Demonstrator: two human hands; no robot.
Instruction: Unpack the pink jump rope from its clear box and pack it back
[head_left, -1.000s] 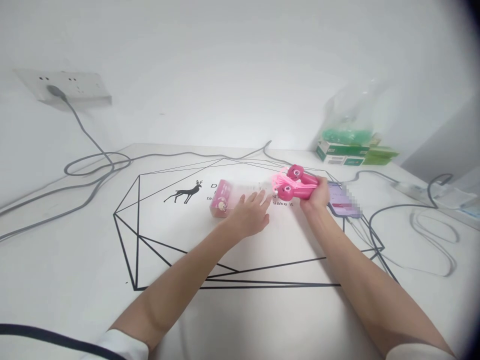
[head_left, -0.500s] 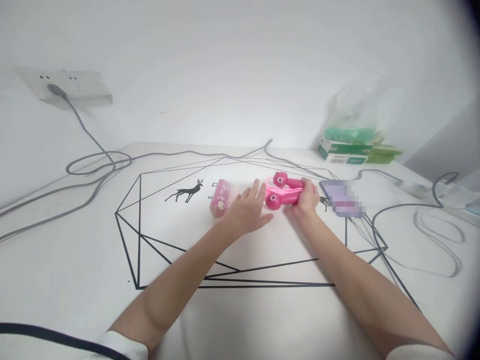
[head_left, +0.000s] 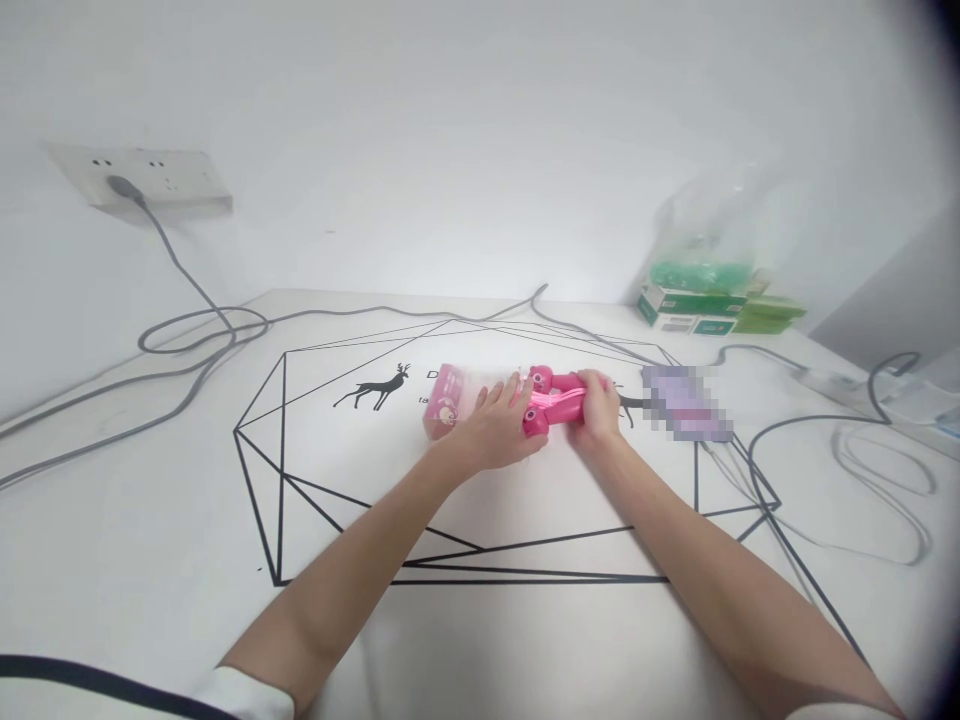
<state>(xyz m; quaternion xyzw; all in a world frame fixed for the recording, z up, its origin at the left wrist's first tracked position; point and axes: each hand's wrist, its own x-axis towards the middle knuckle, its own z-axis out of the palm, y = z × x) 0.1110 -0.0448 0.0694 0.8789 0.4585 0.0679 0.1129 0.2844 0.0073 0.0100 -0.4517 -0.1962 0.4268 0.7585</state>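
Two pink handles with round, eyed ends and pink strands between them form a pink jump rope (head_left: 559, 403), lying sideways near the middle of the table. My right hand (head_left: 598, 408) is wrapped round the handles' right end. At their left end lies my left hand (head_left: 499, 425), fingers spread over a clear package (head_left: 444, 402) with a pink printed end. The rounded handle ends are at the left hand's fingers and thumb, by the package's right end. Whether they are inside it I cannot tell.
A pixelated purple flat object (head_left: 684, 402) lies right of my right hand. Green and white boxes (head_left: 694, 305) under a plastic bag (head_left: 701, 235) stand at the back right. Grey cables (head_left: 382, 308) run along the back and both sides. A wall socket (head_left: 180, 180) is at the left.
My right hand and the pink jump rope have moved left and slightly down, up against my left hand. The left hand has stayed nearly in place over the package.
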